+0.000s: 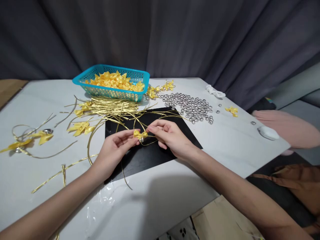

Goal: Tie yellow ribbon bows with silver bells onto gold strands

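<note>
My left hand (113,150) and my right hand (168,135) meet over a black mat (150,156) in the middle of the white table (225,146). Between their fingertips they pinch a small yellow ribbon bow (138,134) with a silver bead (142,139) under it and a thin gold wire tie (150,142) looped around it. The left fingers hold the bow's left side. The right fingers grip its right side and the wire.
A teal basket (112,91) of yellow bows stands at the back. A heap of gold wire ties (110,106) lies before it. Silver beads (192,106) spread at the back right. Loose bows (80,128) and wires lie left. The table edge is near right.
</note>
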Action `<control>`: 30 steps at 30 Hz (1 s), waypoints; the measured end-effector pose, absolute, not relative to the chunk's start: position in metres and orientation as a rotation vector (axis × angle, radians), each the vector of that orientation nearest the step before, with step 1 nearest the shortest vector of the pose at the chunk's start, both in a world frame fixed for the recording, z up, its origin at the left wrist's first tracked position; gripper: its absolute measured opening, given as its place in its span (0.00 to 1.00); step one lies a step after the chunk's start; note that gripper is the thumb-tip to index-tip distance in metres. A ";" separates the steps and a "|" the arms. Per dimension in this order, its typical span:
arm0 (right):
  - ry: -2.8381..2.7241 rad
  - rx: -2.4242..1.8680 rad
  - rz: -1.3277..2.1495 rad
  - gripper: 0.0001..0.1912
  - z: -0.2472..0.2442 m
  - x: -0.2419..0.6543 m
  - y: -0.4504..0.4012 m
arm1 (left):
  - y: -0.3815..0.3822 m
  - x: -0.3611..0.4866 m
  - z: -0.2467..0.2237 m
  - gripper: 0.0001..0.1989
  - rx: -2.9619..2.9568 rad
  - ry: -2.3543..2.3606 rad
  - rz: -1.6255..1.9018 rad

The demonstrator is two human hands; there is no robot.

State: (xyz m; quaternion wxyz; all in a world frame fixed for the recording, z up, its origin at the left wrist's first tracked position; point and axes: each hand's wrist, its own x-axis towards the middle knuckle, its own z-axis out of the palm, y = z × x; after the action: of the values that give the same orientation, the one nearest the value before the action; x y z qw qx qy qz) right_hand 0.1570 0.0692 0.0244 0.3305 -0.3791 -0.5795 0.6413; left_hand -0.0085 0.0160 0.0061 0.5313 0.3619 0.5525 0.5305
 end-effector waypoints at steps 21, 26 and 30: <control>-2.521 -1.885 0.658 0.10 0.054 0.211 0.103 | 0.016 -0.004 0.007 0.16 0.991 1.397 1.241; -2.578 -1.997 0.730 0.12 0.060 0.223 0.102 | 0.017 -0.003 0.006 0.15 0.990 1.368 1.242; -2.642 -1.998 0.640 0.08 0.059 0.224 0.100 | 0.016 -0.003 0.005 0.14 0.987 1.378 1.270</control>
State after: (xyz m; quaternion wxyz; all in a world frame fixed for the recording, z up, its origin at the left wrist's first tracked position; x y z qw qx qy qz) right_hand 0.2238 0.1001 0.0585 -0.1156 -0.5883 -0.7778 0.1885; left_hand -0.0027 0.0158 0.0051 0.4897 0.4062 0.5674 0.5228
